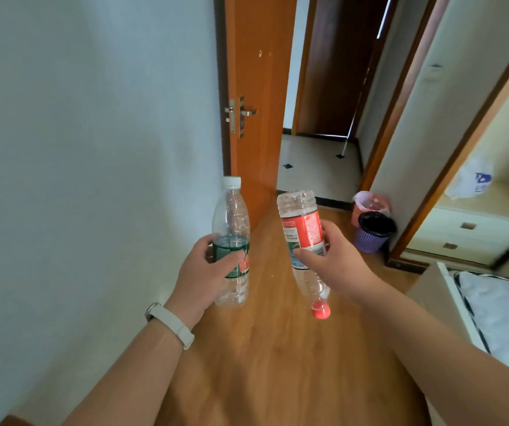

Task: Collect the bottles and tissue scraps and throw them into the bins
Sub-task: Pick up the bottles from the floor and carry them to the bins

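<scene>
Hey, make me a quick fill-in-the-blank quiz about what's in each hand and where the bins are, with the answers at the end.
1. The left hand holds the green-label bottle upright, its ______ cap on top.
2. The right hand holds the red-label bottle upside down, its ______ cap pointing at the floor.
3. The purple bin has a ______ liner.
4. Behind it stands the ______ bin.

Missing words: white; red; black; pink

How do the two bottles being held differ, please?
The left bottle stands upright with a white cap and green label; the right bottle is upside down with a red cap and red label. Both are clear plastic, look empty, and each is gripped by one hand.
</scene>
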A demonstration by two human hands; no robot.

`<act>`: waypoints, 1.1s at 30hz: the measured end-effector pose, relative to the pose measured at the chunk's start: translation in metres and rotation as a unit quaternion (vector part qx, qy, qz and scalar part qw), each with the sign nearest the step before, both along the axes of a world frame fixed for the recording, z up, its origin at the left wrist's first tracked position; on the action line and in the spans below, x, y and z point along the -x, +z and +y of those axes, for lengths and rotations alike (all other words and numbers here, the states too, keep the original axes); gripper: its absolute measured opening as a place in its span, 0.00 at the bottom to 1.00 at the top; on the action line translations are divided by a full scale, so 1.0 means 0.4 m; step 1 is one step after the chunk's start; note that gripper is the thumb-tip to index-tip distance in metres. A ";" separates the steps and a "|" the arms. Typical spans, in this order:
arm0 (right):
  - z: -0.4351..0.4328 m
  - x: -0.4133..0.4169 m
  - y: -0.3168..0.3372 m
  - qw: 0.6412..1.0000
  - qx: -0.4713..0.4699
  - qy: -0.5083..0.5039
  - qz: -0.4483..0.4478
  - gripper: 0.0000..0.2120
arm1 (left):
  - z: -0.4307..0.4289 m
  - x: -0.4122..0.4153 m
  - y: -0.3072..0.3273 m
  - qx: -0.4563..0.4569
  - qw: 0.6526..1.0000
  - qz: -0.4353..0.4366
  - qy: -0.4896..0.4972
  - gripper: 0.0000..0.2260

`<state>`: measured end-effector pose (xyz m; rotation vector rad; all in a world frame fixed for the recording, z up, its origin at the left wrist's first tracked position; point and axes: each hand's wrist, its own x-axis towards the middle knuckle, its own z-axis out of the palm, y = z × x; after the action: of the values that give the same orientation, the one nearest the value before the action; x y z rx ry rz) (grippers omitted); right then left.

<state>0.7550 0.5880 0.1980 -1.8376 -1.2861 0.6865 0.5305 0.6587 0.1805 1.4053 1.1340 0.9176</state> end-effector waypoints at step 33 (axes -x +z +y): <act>0.345 -0.978 -0.056 0.984 -0.017 -0.171 0.056 0.30 | 0.500 -1.067 0.026 -0.022 0.978 0.046 -0.204 0.19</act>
<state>1.1460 0.7259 0.1755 -1.9025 -0.8742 0.5658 0.9571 0.8588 0.1908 1.6530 0.8473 0.5911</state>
